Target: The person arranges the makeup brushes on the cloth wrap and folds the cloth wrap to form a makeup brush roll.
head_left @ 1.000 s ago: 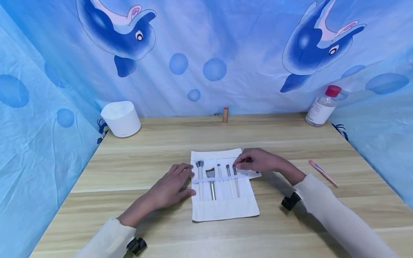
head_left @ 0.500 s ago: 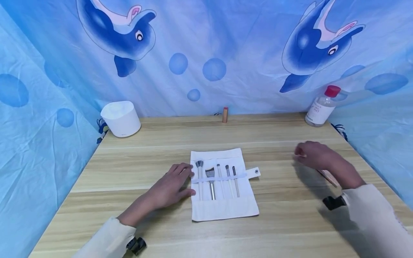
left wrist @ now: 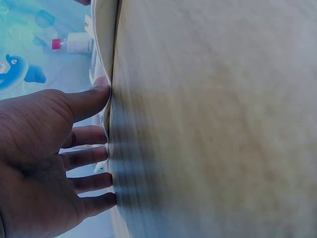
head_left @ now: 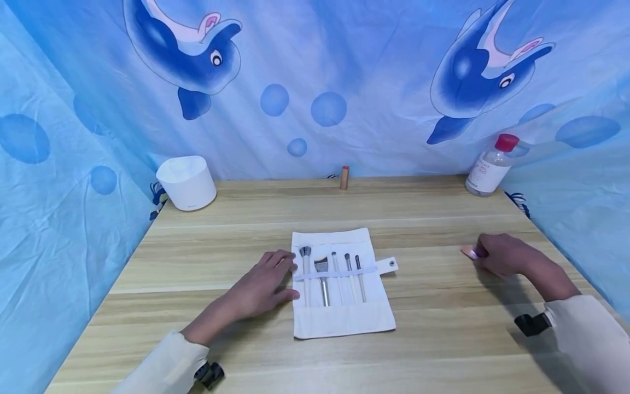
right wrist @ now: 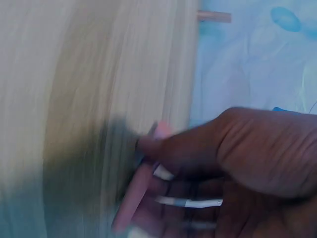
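Observation:
In the head view a white fabric brush roll [head_left: 344,324] lies unrolled on the table, with several makeup brushes standing in its slots under a strap. My left hand [head_left: 263,284] rests at the roll's left edge, its fingers fairly straight; the left wrist view shows the thumb and fingertips touching the fabric edge [left wrist: 103,44]. Off to the right, my right hand [head_left: 504,256] pinches a pink makeup brush [head_left: 468,251] between thumb and fingers. Its pink handle [right wrist: 133,196] shows in the right wrist view, somewhat blurred.
At the back left stands a white rounded container [head_left: 187,186]. A small brown tube [head_left: 344,178] is upright at the back middle. A clear bottle with a red cap [head_left: 488,168] stands back right. The roll's snap tab [head_left: 387,265] sticks out rightward. Blue curtains surround the table.
My right hand has left the roll's right side, moved right across the table and taken hold of the pink makeup brush lying there. My left hand has stayed at the roll's edge.

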A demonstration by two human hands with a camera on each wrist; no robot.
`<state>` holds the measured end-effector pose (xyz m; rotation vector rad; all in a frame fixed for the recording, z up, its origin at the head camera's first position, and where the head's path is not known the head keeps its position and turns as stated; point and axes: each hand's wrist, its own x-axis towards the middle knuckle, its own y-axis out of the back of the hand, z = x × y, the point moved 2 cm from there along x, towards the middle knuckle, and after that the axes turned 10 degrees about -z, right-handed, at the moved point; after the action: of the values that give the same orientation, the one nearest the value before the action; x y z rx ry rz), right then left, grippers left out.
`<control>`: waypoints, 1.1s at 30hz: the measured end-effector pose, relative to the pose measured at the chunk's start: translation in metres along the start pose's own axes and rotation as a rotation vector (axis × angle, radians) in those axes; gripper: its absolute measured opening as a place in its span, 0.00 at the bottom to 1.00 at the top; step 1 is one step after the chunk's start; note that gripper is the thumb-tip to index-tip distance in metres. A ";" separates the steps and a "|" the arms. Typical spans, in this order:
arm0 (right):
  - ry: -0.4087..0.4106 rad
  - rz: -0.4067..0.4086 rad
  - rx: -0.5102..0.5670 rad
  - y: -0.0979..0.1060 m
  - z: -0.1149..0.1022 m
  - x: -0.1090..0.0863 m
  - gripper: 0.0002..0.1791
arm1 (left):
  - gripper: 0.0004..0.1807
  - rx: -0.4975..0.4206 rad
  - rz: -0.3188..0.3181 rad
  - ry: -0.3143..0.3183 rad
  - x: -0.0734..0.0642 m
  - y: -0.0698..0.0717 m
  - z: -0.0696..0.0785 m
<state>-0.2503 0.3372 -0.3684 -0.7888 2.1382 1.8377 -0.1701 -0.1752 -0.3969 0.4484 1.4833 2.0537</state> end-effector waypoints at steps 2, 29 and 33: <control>0.055 0.066 0.043 0.004 -0.010 0.004 0.10 | 0.30 -0.002 0.002 -0.005 0.000 0.001 0.000; 0.582 0.139 0.737 -0.003 -0.173 0.073 0.17 | 0.29 -0.005 -0.013 -0.003 0.000 0.001 0.000; 0.539 0.165 0.620 -0.011 -0.180 0.076 0.21 | 0.29 0.001 -0.014 -0.005 0.001 0.001 0.000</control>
<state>-0.2756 0.1439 -0.3789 -1.0392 2.9472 0.9482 -0.1710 -0.1754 -0.3956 0.4422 1.4813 2.0399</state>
